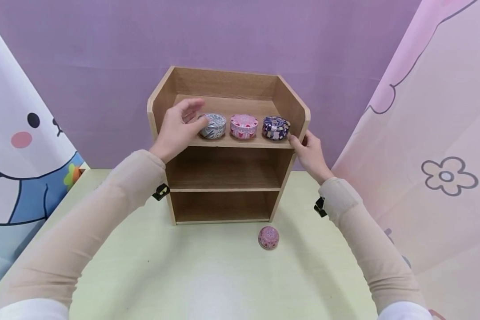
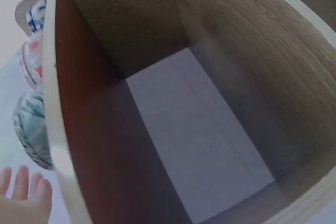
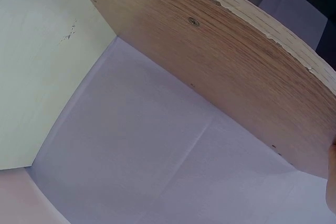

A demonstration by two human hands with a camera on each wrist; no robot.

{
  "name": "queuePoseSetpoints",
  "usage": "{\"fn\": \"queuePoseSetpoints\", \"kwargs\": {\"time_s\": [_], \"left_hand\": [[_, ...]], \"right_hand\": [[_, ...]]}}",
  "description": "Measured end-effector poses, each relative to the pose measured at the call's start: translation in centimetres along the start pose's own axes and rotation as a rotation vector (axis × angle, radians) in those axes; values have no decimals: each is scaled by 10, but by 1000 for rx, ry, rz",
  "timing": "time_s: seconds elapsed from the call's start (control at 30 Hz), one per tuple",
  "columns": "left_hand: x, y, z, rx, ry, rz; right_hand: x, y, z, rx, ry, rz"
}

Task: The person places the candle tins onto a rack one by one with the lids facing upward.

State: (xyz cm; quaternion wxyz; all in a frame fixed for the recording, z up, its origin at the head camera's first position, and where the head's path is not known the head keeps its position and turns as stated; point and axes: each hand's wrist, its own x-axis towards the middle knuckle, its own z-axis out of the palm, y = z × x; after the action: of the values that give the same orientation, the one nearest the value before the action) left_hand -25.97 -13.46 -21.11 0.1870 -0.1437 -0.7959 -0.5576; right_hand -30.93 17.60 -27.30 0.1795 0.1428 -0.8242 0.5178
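Three round patterned tins stand in a row on the top tier of a small wooden shelf [image 1: 224,143]. At the left is a blue-and-white leafy tin [image 1: 214,126], in the middle a pink tin [image 1: 244,127], at the right a dark blue tin [image 1: 276,128]. My left hand [image 1: 179,129] is beside the leafy tin, thumb tip at its left side; in the left wrist view its fingers [image 2: 21,184] are spread apart and hold nothing. My right hand [image 1: 311,153] grips the shelf's right side panel, thumb in front and the other fingers partly hidden behind.
A dark pink round tin [image 1: 268,238] lies on the pale green table [image 1: 208,275] before the shelf's right front corner. The two lower tiers [image 1: 224,169] hold no tins. A purple cloth [image 1: 224,35] hangs behind, with printed cloths at both sides.
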Motion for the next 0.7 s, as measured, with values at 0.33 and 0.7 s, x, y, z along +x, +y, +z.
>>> {"fn": "queuePoseSetpoints", "kwargs": {"time_s": [0.33,0.7], "left_hand": [[-22,9,6,50,60,237],[-48,5,11,316,-49,465]], "right_hand": [[0,0,-1,-7,-3,-3],[-1,-1,-1,4,-25,19]]}}
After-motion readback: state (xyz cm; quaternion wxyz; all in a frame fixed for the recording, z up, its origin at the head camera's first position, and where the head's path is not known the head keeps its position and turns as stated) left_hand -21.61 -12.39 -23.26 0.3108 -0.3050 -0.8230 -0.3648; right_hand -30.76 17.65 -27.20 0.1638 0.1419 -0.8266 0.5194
